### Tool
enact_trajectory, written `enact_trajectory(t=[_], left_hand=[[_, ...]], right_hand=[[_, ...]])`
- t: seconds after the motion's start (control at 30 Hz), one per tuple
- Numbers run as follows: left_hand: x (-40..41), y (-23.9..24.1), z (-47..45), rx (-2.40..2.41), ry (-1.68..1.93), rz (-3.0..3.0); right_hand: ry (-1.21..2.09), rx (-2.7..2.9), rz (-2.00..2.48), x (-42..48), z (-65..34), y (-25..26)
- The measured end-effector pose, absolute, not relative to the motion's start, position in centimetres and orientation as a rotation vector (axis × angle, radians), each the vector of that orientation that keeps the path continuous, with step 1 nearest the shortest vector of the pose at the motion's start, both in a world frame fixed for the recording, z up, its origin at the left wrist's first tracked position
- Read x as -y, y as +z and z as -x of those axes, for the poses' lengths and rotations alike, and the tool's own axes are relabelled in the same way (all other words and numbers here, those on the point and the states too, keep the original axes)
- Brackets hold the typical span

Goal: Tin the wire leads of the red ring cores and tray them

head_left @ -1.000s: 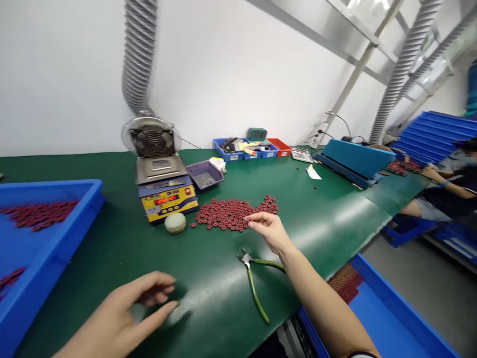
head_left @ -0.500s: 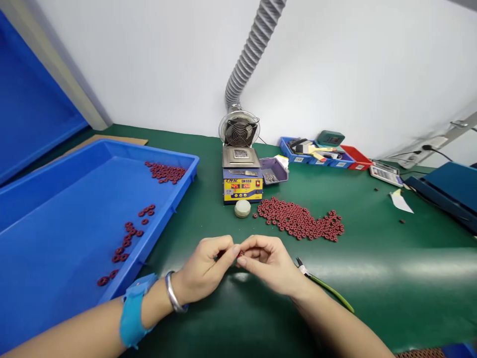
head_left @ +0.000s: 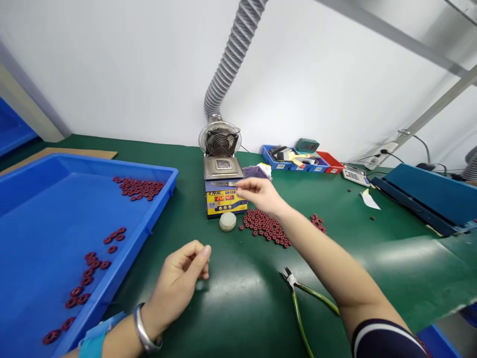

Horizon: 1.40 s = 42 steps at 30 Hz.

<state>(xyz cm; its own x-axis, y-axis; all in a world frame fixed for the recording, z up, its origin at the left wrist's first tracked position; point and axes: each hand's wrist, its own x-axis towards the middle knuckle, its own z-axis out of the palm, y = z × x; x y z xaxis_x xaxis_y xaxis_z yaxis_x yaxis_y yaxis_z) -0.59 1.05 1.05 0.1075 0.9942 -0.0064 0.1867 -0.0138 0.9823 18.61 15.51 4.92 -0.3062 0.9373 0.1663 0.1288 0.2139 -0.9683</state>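
My right hand (head_left: 261,195) reaches over the front of the yellow-and-blue solder pot (head_left: 226,199). Its thumb and fingers are pinched on the end of a thin flat metal strip (head_left: 222,184) lying along the pot's ledge. My left hand (head_left: 183,273) hovers above the green mat with fingers curled and thumb pressed against them; whatever is inside is hidden. A pile of small dark red ring cores (head_left: 266,226) lies on the mat, partly behind my right forearm. In front of the pot is a round pale container (head_left: 227,222).
A blue tray (head_left: 158,219) with scattered red cores stands at left. Green-handled cutters (head_left: 291,281) lie spread near my right forearm. Behind are a purple bin (head_left: 254,172), blue bins (head_left: 274,163) of tools, a red bin (head_left: 330,161) and a calculator (head_left: 356,177). A grey hose (head_left: 233,57) rises above.
My hands have separated: the right has gone forward to the metal strip on the pot, while the left has moved left and down. The view has shifted right, and the cutters' handles now show spread.
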Motion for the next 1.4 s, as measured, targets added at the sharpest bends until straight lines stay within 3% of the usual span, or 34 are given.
enact_trajectory(t=[0.2, 0.5, 1.07, 1.4], left_hand=[[-1.5, 0.4, 0.1, -1.245, 0.790, -1.649], [-1.4, 0.6, 0.1, -1.185, 0.697, -1.685], [-1.5, 0.7, -0.1, -1.170, 0.661, -1.703], [-1.8, 0.8, 0.1, -1.176, 0.679, -1.713]], right_hand=[[0.479, 2.092, 1.428, -25.3, -15.6, 8.7], [0.216, 2.261, 1.587, -29.8, -10.7, 9.1], [0.145, 2.344, 1.668, -30.1, -9.4, 7.4], [0.316, 2.250, 1.431, -28.1, -11.5, 10.4]])
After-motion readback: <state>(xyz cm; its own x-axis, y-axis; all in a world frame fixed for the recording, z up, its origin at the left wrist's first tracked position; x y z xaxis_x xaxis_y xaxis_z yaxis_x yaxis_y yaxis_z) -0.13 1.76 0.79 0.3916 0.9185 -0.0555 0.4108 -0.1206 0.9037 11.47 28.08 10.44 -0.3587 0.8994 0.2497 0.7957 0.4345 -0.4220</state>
